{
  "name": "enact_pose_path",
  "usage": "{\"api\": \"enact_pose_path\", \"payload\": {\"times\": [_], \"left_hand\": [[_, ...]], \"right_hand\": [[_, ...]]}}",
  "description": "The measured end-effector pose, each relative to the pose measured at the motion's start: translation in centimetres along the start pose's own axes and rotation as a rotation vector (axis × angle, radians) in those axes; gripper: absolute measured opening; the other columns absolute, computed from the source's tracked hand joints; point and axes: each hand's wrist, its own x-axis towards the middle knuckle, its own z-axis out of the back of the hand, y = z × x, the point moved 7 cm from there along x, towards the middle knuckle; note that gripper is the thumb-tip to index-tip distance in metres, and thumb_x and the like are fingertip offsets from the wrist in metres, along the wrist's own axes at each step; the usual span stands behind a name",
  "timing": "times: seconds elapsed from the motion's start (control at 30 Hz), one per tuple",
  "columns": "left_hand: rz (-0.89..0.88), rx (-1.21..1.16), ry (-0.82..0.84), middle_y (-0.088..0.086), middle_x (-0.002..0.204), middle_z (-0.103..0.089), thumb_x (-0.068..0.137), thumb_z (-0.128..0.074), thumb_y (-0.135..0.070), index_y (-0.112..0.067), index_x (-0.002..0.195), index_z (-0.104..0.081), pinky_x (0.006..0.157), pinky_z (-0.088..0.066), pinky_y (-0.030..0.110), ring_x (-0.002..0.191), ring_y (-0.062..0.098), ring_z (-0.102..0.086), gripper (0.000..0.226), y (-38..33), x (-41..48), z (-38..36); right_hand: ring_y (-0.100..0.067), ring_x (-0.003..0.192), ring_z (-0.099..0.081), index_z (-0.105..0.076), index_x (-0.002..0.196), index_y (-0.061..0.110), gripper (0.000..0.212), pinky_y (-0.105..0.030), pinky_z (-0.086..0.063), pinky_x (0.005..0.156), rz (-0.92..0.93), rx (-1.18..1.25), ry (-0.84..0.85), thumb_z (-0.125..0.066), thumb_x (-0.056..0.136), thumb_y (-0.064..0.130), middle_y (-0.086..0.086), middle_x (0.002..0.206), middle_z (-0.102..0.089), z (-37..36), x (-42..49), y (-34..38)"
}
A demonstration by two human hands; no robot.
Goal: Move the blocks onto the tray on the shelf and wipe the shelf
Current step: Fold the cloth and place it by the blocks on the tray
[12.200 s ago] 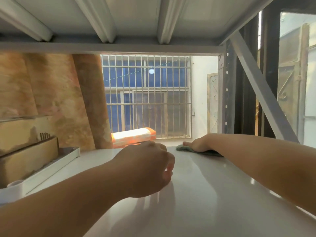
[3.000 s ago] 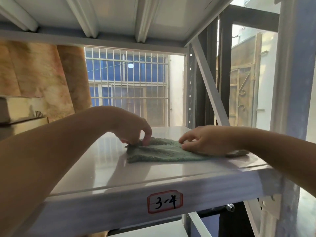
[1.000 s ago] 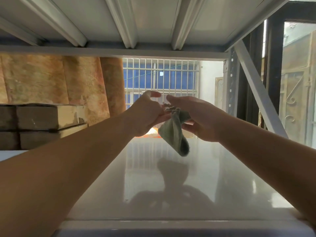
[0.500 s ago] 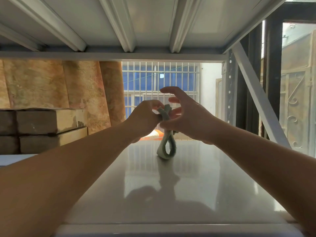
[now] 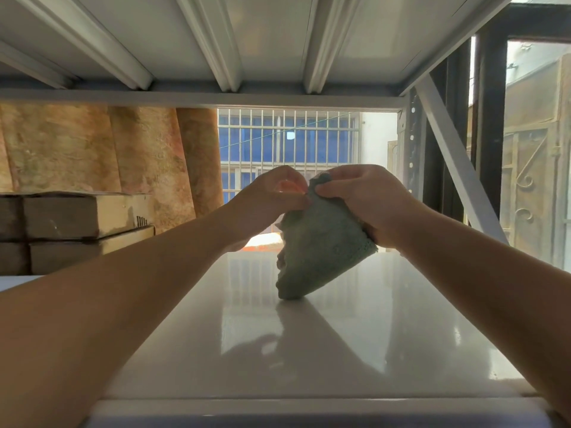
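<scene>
Both my hands hold a green cloth [image 5: 318, 254] up over the white shelf [image 5: 309, 344], and its lowest fold touches the glossy surface. My left hand [image 5: 272, 199] pinches the cloth's top edge with thumb and fingers. My right hand [image 5: 367, 202] grips the top right part, fingers curled round it. Wooden blocks [image 5: 80, 230] lie stacked at the left, behind my left forearm. The tray under them is hidden.
A shelf deck with ribs [image 5: 222, 41] hangs low overhead. A diagonal brace [image 5: 454, 156] and a post close the right side. An orange and white object [image 5: 262, 240] lies at the shelf's far edge. A barred window [image 5: 287, 143] is beyond.
The cloth hung as a narrow folded loop between my hands half a second ago. Now it is spread wider into a flat triangle, and both hands sit slightly lower.
</scene>
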Motion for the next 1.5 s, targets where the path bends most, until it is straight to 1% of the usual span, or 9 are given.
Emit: {"api": "enact_pose_path", "payload": {"times": [0.13, 0.27, 0.47, 0.6, 0.77, 0.93, 1.1, 1.27, 1.5], "left_hand": [[0.012, -0.011, 0.05, 0.0, 0.117, -0.059, 0.084, -0.067, -0.022, -0.016, 0.107, -0.058, 0.061, -0.052, 0.008, 0.098, 0.006, -0.058, 0.025, -0.1, -0.3, -0.5], [-0.056, 0.102, -0.1, -0.003, 0.103, -0.063, 0.082, -0.069, -0.024, -0.021, 0.08, -0.059, 0.073, -0.046, 0.018, 0.095, 0.009, -0.058, 0.011, -0.7, -0.2, 0.4], [-0.029, 0.082, -0.094, -0.005, 0.091, -0.061, 0.087, -0.064, -0.025, -0.013, 0.082, -0.057, 0.059, -0.054, 0.018, 0.082, 0.012, -0.062, 0.014, -0.5, -0.1, 0.3], [-0.013, 0.029, -0.103, 0.0, 0.105, -0.065, 0.09, -0.06, -0.028, -0.004, 0.098, -0.062, 0.079, -0.054, 0.042, 0.099, 0.039, -0.063, 0.025, -0.4, -0.2, 0.6], [-0.011, -0.045, -0.058, -0.001, 0.105, -0.067, 0.089, -0.06, -0.023, 0.002, 0.11, -0.062, 0.058, -0.049, 0.002, 0.089, 0.005, -0.063, 0.032, -0.9, -0.6, 0.4], [0.008, -0.116, -0.022, 0.001, 0.099, -0.067, 0.09, -0.059, -0.022, 0.005, 0.112, -0.06, 0.061, -0.052, 0.006, 0.082, 0.005, -0.065, 0.035, -1.1, -0.6, 0.0], [0.05, -0.105, -0.064, 0.008, 0.09, -0.066, 0.088, -0.062, -0.019, -0.006, 0.099, -0.057, 0.071, -0.052, 0.03, 0.082, 0.022, -0.062, 0.018, -1.2, -0.7, 0.4], [0.044, 0.061, -0.114, 0.002, 0.082, -0.063, 0.088, -0.063, -0.022, -0.021, 0.117, -0.057, 0.046, -0.045, 0.008, 0.047, -0.002, -0.06, 0.03, -0.8, -0.7, 1.1], [0.199, 0.065, 0.271, 0.013, 0.106, -0.068, 0.084, -0.066, -0.009, -0.017, 0.116, -0.056, 0.069, -0.059, 0.025, 0.09, 0.023, -0.068, 0.035, 0.7, -1.0, -0.6]], "right_hand": [[-0.026, 0.081, -0.07, -0.072, 0.08, 0.01, 0.003, -0.034, -0.061, 0.068, -0.026, 0.102, 0.048, -0.071, 0.081, 0.013, -0.007, 0.085, -0.071, -0.3, -0.6, 0.1], [-0.022, 0.084, -0.069, -0.066, 0.084, 0.012, 0.029, -0.035, -0.056, 0.076, -0.072, 0.161, 0.02, -0.063, 0.085, 0.04, 0.0, 0.089, -0.07, -0.1, -0.2, -0.2], [-0.023, 0.086, -0.07, -0.068, 0.093, -0.002, 0.009, -0.024, -0.056, 0.067, -0.088, 0.261, -0.016, -0.063, 0.086, 0.002, -0.012, 0.095, -0.069, 0.4, 0.0, -0.7], [-0.021, 0.097, -0.064, -0.066, 0.094, 0.016, 0.02, -0.029, -0.054, 0.081, -0.016, 0.217, 0.022, -0.057, 0.088, -0.001, -0.005, 0.106, -0.064, 0.4, 0.1, 0.2], [-0.024, 0.104, -0.058, -0.058, 0.095, 0.022, 0.023, -0.034, -0.049, 0.09, 0.008, 0.295, 0.052, -0.059, 0.088, 0.0, -0.006, 0.109, -0.058, 0.2, 0.2, 0.7], [-0.021, 0.104, -0.061, -0.058, 0.096, 0.025, 0.025, -0.033, -0.053, 0.086, 0.076, 0.25, 0.065, -0.057, 0.088, 0.002, 0.004, 0.113, -0.059, 0.3, -0.2, 1.5], [-0.021, 0.106, -0.062, -0.061, 0.096, 0.025, 0.024, -0.036, -0.053, 0.09, 0.089, 0.288, 0.075, -0.061, 0.087, 0.004, 0.001, 0.112, -0.061, 0.2, 0.0, 1.6], [-0.021, 0.095, -0.061, -0.051, 0.12, 0.018, 0.043, -0.029, -0.055, 0.075, -0.173, 0.179, 0.213, -0.071, 0.081, 0.014, -0.003, 0.107, -0.06, -0.8, -0.2, -0.5], [-0.014, 0.086, -0.054, -0.067, 0.087, 0.012, 0.009, -0.027, -0.042, 0.068, -0.176, -0.093, 0.103, -0.063, 0.084, 0.005, -0.001, 0.09, -0.062, 0.2, -0.4, -0.9]]}}
